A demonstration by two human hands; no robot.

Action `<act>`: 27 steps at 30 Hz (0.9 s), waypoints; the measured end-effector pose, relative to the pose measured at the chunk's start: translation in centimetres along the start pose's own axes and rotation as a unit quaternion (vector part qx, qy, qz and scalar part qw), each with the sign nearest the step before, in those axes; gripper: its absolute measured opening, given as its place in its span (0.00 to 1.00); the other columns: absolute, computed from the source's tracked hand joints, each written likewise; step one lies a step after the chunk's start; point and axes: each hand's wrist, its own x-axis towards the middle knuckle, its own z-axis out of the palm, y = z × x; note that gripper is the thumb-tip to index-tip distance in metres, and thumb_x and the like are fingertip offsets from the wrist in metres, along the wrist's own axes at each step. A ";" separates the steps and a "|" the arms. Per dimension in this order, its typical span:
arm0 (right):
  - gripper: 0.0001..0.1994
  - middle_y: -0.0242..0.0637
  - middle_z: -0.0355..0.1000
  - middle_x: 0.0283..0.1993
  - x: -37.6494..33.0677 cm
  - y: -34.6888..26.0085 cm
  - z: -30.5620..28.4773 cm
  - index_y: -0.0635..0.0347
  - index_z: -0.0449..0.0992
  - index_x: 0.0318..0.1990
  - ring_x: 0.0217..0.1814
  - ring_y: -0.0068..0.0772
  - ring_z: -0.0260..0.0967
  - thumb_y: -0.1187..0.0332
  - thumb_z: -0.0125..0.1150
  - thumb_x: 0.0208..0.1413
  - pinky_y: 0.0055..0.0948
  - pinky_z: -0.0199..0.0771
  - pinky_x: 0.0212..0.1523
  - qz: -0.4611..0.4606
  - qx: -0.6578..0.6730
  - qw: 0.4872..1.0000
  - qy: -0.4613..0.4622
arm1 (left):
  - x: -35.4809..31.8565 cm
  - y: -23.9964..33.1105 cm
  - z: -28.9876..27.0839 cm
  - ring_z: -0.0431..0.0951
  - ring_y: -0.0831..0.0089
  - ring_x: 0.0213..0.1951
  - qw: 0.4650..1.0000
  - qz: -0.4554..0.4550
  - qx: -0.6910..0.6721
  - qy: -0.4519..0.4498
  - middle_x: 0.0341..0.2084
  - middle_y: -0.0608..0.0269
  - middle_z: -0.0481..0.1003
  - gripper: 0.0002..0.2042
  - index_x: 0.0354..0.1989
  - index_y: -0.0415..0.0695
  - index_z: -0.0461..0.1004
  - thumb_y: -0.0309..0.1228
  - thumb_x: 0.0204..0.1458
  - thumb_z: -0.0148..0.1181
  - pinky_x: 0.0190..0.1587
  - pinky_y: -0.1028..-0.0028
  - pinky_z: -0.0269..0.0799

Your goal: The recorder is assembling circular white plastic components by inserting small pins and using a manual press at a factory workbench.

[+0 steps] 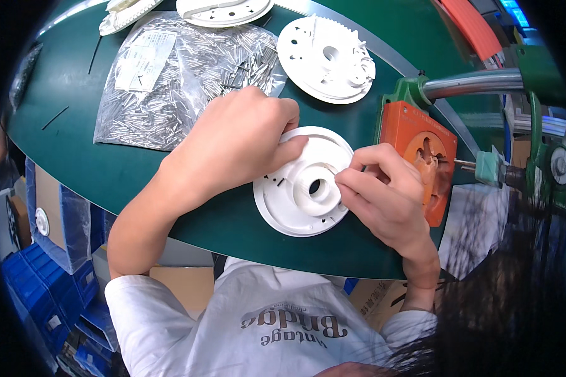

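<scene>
Left hand [242, 135] looks clamped on the round white plastic disc [305, 210], right hand [390, 198] pinched together over it; loose grip could let it spin.

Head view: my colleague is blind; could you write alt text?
The left hand grips a white disc at a green table, the right hand at its hub. Beyond lie a bag of metal pins and other discs.

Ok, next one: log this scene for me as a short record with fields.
Left hand: thumb over the round white plastic disc
Right hand: fingertips bunched at its right side; any grip unclear
Beyond disc: clear plastic bag of thin silver metal pins; another round white plastic part
Right of hands: orange rectangular block with recess
Surface: dark green worktop
</scene>
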 end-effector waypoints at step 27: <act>0.10 0.37 0.70 0.36 0.5 -0.3 -0.2 0.61 0.77 0.39 0.32 0.37 0.71 0.80 0.65 0.48 0.32 0.70 0.32 0.064 0.015 0.998 0.023 | -0.2 0.7 -1.2 0.70 0.63 0.15 0.999 -0.014 -0.040 0.011 0.11 0.54 0.68 0.25 0.38 0.35 0.79 0.43 0.38 0.78 0.21 0.68 0.64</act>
